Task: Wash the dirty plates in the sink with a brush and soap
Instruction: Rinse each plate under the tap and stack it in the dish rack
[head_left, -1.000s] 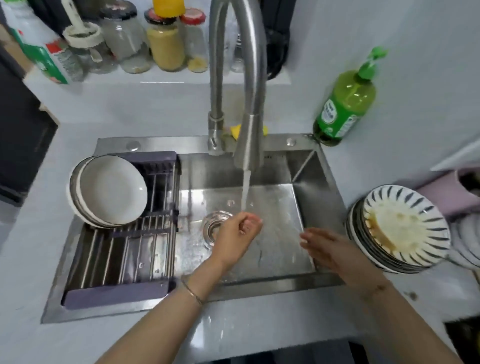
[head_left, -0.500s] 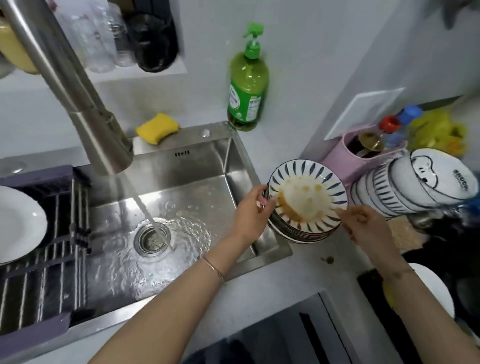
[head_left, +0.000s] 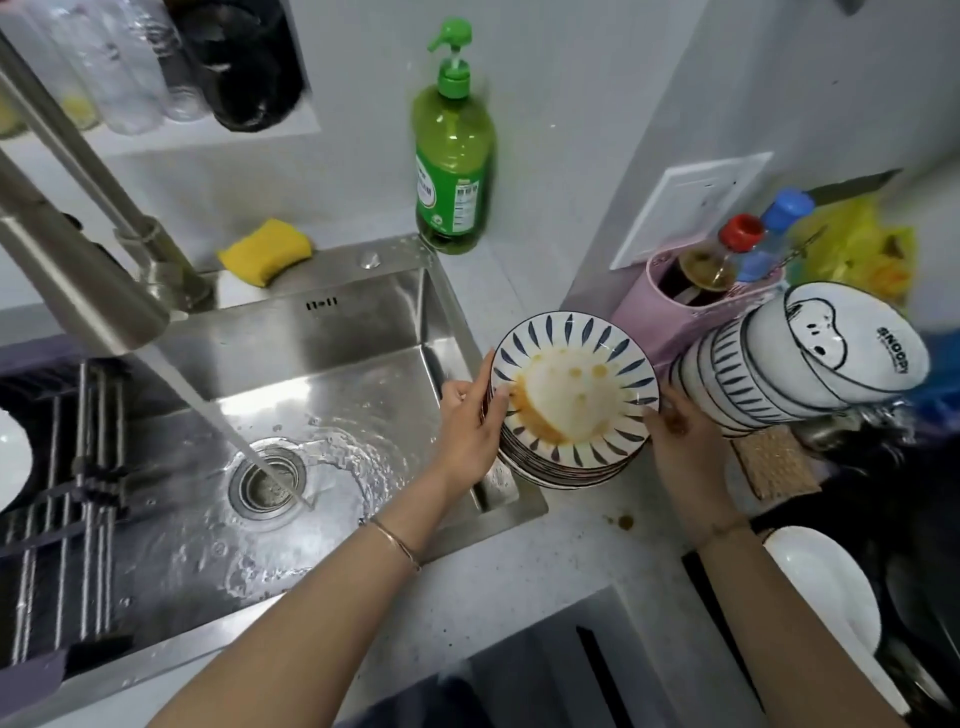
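Observation:
A stack of dirty plates stands on the counter just right of the steel sink. The top plate is white with blue leaf marks and orange sauce, and it is tilted up toward me. My left hand grips its left rim with the thumb on the face. My right hand holds the right rim. Water runs from the faucet into the drain. A green soap bottle stands behind the sink, with a yellow sponge to its left.
A dish rack with a white plate fills the sink's left side. Stacked bowls lie on their side right of the plates, behind them a pink holder with bottles. A white dish sits at the lower right.
The view has swung from the sink to the counter on the right. Both hands left the running water, reached the plate stack and now hold the top plate, tilted up.

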